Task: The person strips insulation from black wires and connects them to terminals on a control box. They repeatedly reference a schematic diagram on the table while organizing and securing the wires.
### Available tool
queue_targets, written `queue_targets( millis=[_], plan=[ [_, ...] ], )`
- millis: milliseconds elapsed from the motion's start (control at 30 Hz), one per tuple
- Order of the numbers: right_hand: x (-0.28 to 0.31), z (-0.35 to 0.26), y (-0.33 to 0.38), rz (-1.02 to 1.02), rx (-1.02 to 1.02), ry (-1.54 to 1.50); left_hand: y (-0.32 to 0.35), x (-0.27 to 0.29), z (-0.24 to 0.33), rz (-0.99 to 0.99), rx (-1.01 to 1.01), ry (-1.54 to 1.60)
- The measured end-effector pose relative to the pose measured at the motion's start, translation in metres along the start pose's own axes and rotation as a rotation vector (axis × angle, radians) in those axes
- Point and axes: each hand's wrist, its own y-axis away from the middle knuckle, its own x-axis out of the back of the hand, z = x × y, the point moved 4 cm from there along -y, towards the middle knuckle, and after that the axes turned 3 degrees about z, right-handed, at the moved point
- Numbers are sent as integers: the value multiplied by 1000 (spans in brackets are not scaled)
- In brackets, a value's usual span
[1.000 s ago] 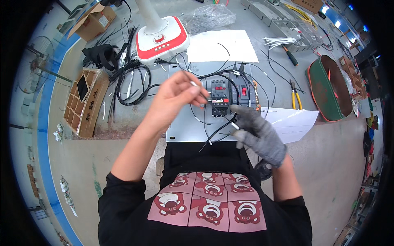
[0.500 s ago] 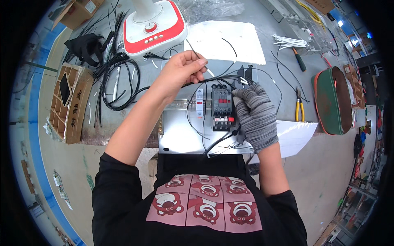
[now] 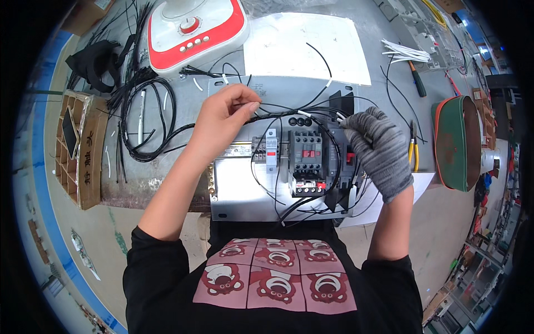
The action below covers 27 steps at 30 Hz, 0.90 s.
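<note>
While your bare left hand [image 3: 227, 114] pinches a thin black wire [image 3: 272, 104] between thumb and forefinger, your gloved right hand [image 3: 378, 147] is curled, its fingertips right at some white-sleeved wire ends [image 3: 340, 117]; you hide the contact, so I cannot tell whether they are gripped. Both hands are above the metal plate [image 3: 239, 189] in front of you, the left over its left side, the right by its right edge. Between them, a black wire bundle [image 3: 272, 115] crosses the plate, passing above the contactor [image 3: 307, 153]. To the contactor's left you have a slim white module [image 3: 271, 150], and just to its right a dark breaker [image 3: 349, 158], partly covered by wires. Beyond the plate lies a white sheet [image 3: 306, 50], beside the red-and-white fan base [image 3: 197, 42]. On your left sit a wire coil [image 3: 130, 145] and a compartmented cardboard box [image 3: 89, 156]; on your right, yellow-handled pliers [image 3: 416, 153] and a green container [image 3: 457, 145].
</note>
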Motion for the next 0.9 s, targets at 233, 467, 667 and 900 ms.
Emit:
queue_targets(
  millis=[233,467,667,900],
  plan=[
    [2,-26,14,20,47,-17,-9,-33,43,-156,-712,-836],
    [0,-15,1,50,-17,38,-12,-47,41,-224,-569,-724],
    [-10,-11,1,50,-40,-16,-20,-47,44,-263,-607,-910],
    [-28,-13,-3,-66,-61,147,-31,-36,49,-351,-258,-472]
  ],
)
